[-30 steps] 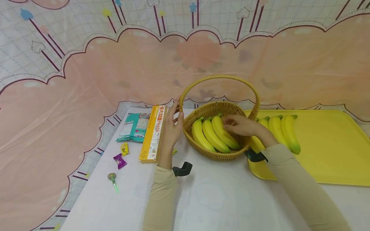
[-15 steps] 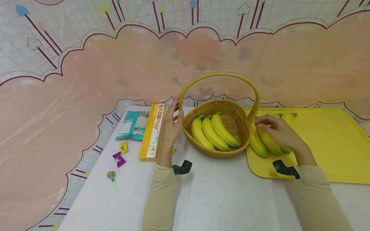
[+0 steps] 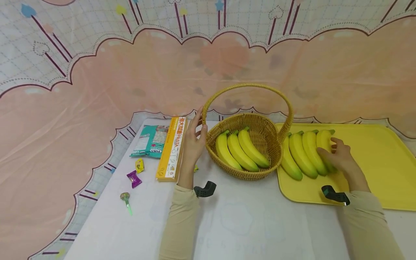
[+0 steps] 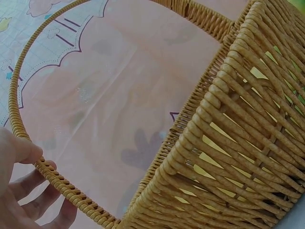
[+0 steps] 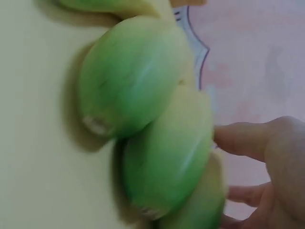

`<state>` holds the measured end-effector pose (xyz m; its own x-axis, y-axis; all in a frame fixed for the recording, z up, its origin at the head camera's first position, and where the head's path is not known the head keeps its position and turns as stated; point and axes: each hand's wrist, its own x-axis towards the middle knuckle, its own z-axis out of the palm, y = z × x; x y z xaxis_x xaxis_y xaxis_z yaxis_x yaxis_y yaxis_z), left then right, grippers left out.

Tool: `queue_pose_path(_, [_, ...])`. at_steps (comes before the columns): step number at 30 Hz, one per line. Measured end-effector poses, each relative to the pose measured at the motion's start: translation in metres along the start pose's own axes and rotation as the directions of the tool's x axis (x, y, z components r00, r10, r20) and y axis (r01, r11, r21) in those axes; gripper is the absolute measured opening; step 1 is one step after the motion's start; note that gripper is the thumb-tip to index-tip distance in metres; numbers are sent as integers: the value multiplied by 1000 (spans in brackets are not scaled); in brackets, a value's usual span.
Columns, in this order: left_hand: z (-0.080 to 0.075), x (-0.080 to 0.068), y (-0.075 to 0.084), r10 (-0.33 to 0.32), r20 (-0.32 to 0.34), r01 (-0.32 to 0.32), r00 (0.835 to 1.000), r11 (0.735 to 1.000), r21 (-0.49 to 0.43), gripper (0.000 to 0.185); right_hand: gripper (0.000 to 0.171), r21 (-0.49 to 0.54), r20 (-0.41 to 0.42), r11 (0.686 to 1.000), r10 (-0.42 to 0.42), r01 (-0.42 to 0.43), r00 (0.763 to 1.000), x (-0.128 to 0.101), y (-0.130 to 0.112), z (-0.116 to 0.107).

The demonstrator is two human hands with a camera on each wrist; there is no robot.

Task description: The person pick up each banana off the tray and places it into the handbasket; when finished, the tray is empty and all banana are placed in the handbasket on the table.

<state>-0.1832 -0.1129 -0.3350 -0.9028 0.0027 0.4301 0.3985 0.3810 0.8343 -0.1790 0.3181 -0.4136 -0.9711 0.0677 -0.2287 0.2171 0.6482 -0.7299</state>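
A woven basket (image 3: 247, 176) with a tall arched handle holds three yellow bananas (image 3: 239, 150) side by side. My left hand (image 3: 194, 142) holds the handle low on its left side; in the left wrist view its thumb and fingers (image 4: 35, 207) lie on either side of the woven handle (image 4: 66, 187). To the right, my right hand (image 3: 341, 157) is at the rightmost banana (image 3: 323, 139) of a row on the yellow tray (image 3: 373, 173). Its thumb lies over that banana and its fingers are along the right side. In the blurred right wrist view, the thumb (image 5: 240, 139) meets the green-tipped bananas (image 5: 171, 157).
Left of the basket lie a pasta box (image 3: 170, 155), a teal packet (image 3: 147, 142), a yellow candy (image 3: 139, 165), a purple candy (image 3: 134, 178) and a lollipop (image 3: 125, 200). A patterned cloth (image 3: 146, 79) hangs behind the white table (image 3: 240, 220).
My right hand has left the bananas in the basket and moved right over the tray to the far end of the banana row. My left hand has stayed on the handle.
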Motion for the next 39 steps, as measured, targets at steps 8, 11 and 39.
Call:
queue_pose_path(8, [0, 0, -2, 9, 1, -9, 1000, 1000, -16, 50, 84, -19, 50, 1000, 11, -10, 999, -4, 9, -5])
queue_pose_path(11, [0, 1, -1, 10, -2, -10, 1000, 1000, -18, 50, 83, -6, 32, 1000, 0, 0, 1000, -11, 4, -4])
queue_pose_path(39, [0, 0, 1, -4, 1, 4, 1000, 1000, -5, 51, 80, -64, 77, 797, -596, 600, 799, -96, -65, 37])
